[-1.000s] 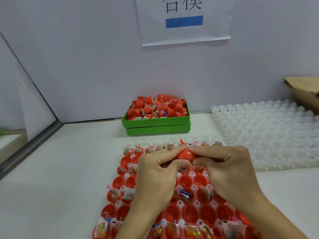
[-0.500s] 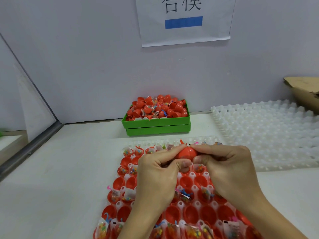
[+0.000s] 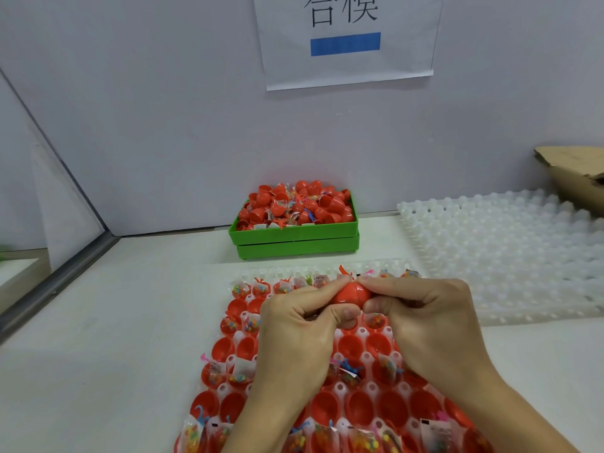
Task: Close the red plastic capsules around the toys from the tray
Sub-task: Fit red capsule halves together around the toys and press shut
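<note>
Nearest the cam I see the tray, a white cell grid on the table, w/ rows of open red capsule halves, some bare, some carrying small toy bags. Both forearms come in from the bottom edge, over the tray.

Left hand: fingers curled, thumb and forefinger pinching the red capsule from its left side. Right hand: same, curled, thumb and forefinger pinching the capsule from the right. Thumb tips nearly meet under it. Capsule sits between the two hands, lifted above the tray's far rows (seam looks shut, but fingers cover part of it, so I can't say for sure).

Further back, centre: green bin piled w/ red capsules and toy bags, just in front of the wall. To the right, an unloaded white tray, well apart from the bin. Beyond it, a cardboard box at the frame edge. On the wall, a paper sign w/ a blue bar.
</note>
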Tool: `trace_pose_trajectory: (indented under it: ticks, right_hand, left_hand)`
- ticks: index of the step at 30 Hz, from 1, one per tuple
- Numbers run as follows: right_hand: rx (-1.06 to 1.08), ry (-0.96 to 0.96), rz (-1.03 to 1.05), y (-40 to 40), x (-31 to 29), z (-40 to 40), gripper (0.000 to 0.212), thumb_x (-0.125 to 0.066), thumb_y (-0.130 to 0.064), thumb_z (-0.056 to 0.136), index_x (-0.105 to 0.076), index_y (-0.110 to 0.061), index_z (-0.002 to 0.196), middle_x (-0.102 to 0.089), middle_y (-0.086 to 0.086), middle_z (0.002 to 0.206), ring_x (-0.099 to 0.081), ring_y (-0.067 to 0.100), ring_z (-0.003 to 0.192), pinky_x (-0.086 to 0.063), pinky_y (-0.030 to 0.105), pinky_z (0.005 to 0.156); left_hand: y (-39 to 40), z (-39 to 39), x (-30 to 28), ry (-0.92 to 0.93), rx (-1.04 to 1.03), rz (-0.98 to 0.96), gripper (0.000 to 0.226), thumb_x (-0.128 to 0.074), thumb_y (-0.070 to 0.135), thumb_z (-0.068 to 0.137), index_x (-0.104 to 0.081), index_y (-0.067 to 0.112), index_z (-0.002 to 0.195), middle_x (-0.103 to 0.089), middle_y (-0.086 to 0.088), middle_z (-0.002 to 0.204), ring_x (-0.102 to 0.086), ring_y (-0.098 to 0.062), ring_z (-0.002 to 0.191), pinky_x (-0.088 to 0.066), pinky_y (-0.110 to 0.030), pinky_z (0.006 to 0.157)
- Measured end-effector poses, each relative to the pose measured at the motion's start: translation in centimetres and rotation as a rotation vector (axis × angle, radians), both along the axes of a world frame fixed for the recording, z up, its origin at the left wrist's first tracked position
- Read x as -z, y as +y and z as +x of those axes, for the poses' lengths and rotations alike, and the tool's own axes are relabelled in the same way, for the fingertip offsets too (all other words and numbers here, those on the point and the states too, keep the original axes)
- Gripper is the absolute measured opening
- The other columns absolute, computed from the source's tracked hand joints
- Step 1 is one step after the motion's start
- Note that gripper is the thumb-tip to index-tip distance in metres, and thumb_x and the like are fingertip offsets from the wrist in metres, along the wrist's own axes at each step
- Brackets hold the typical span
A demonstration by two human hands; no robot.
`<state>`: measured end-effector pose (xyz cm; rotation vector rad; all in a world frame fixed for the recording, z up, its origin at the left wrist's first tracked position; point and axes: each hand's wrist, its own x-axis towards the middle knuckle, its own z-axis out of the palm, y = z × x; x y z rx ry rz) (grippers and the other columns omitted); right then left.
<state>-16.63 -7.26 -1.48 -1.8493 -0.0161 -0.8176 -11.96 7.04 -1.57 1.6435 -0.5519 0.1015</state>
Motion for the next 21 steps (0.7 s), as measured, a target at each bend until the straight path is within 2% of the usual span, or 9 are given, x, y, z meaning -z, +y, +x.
trace_pose_trajectory:
  ticks: [2, 5, 10, 14, 16, 19, 21]
  right_hand:
    - [0.005, -0.001, -0.012, 0.0, -0.04, -0.01, 0.061, -0.071, 0.019, 0.071, -0.074, -0.041, 0.081, -0.072, -0.022, 0.068, -0.07, -0.005, 0.066, -0.05, 0.006, 0.065]
    - [0.009, 0.004, -0.009, -0.01, -0.05, 0.0, 0.06, -0.071, 0.019, 0.071, -0.074, -0.04, 0.08, -0.072, -0.022, 0.068, -0.069, -0.006, 0.066, -0.049, 0.004, 0.066]
    - [-0.009, -0.009, -0.028, -0.13, 0.01, -0.01, 0.057, -0.071, 0.02, 0.071, -0.076, -0.035, 0.083, -0.073, -0.021, 0.069, -0.07, -0.005, 0.066, -0.049, 0.005, 0.066]
    - [-0.028, -0.023, -0.047, -0.01, 0.2, 0.02, 0.052, -0.068, 0.024, 0.071, -0.079, -0.024, 0.087, -0.072, -0.023, 0.068, -0.069, -0.006, 0.063, -0.05, 0.005, 0.065]
    - [-0.032, 0.003, -0.001, 0.1, 0.21, 0.05, 0.055, -0.067, 0.023, 0.072, -0.079, -0.03, 0.083, -0.072, -0.021, 0.067, -0.068, -0.005, 0.063, -0.049, 0.005, 0.063]
    - [-0.045, 0.033, 0.15, 0.11, 0.11, 0.27, 0.06, -0.07, 0.018, 0.072, -0.078, -0.041, 0.073, -0.075, -0.012, 0.067, -0.071, 0.001, 0.066, -0.052, 0.01, 0.064]
    - [-0.047, 0.034, 0.194, 0.22, -0.08, 0.33, 0.063, -0.073, 0.016, 0.071, -0.077, -0.046, 0.075, -0.075, -0.011, 0.069, -0.073, 0.003, 0.068, -0.054, 0.012, 0.065]
  left_hand:
    - [-0.05, -0.06, 0.01, 0.002, 0.005, 0.004, 0.04, -0.074, -0.002, 0.079, -0.075, 0.032, 0.1, -0.077, 0.005, 0.078, -0.075, -0.018, 0.078, -0.059, -0.038, 0.083]
    - [-0.06, -0.1, -0.08, -0.007, 0.001, 0.012, 0.041, -0.074, -0.001, 0.079, -0.074, 0.036, 0.098, -0.077, 0.009, 0.077, -0.075, -0.015, 0.076, -0.06, -0.035, 0.081]
    - [0.03, -0.07, -0.1, -0.024, -0.006, 0.017, 0.04, -0.074, -0.001, 0.079, -0.075, 0.034, 0.098, -0.077, 0.01, 0.077, -0.075, -0.012, 0.076, -0.059, -0.025, 0.079]
    - [-0.09, 0.0, 0.09, -0.038, -0.022, 0.039, 0.041, -0.075, -0.005, 0.077, -0.076, 0.031, 0.098, -0.076, 0.002, 0.079, -0.073, -0.018, 0.078, -0.06, -0.036, 0.078]
    - [-0.2, -0.07, -0.01, -0.053, -0.038, 0.044, 0.045, -0.075, -0.004, 0.077, -0.076, 0.036, 0.095, -0.076, 0.002, 0.079, -0.073, -0.018, 0.078, -0.06, -0.036, 0.077]
    - [-0.31, -0.3, -0.57, -0.027, -0.033, -0.001, 0.059, -0.074, -0.004, 0.077, -0.072, 0.055, 0.083, -0.076, 0.012, 0.079, -0.074, -0.011, 0.076, -0.058, -0.021, 0.073]
    - [-0.32, -0.44, -0.88, -0.028, -0.023, -0.013, 0.063, -0.074, -0.003, 0.077, -0.07, 0.06, 0.08, -0.076, 0.015, 0.078, -0.074, -0.007, 0.076, -0.055, -0.015, 0.07]
